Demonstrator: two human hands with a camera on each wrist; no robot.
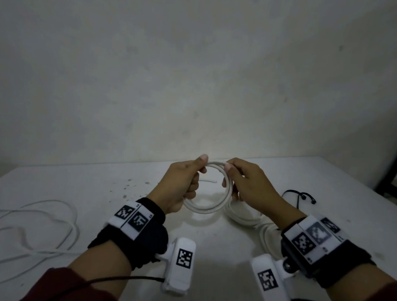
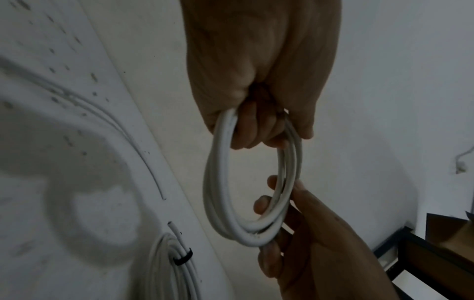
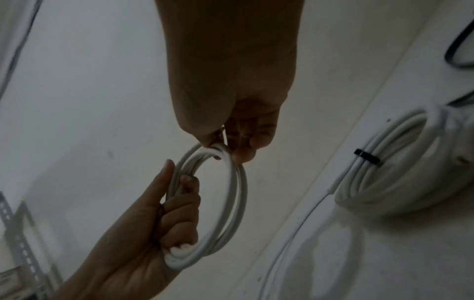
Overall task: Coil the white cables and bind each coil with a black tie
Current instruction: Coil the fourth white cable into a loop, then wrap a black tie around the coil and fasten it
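I hold a white cable coil [image 1: 210,208] of several loops upright above the table, between both hands. My left hand [image 1: 200,166] grips its left side, fingers curled through the loop [image 2: 218,192] and thumb on top. My right hand [image 1: 231,174] pinches the coil's top right, thumb over the strands [image 3: 231,203]. A second white coil [image 3: 384,172] lies on the table under my right wrist, bound with a black tie [image 3: 366,157]. Loose black ties [image 1: 300,196] lie to the right of my right hand.
A loose, uncoiled white cable [image 1: 44,223] sprawls over the table's left side. A short white cable end [image 1: 207,181] lies behind the held coil. The white table [image 1: 101,187] meets a bare wall at the back. A dark metal frame [image 1: 392,175] stands at the right edge.
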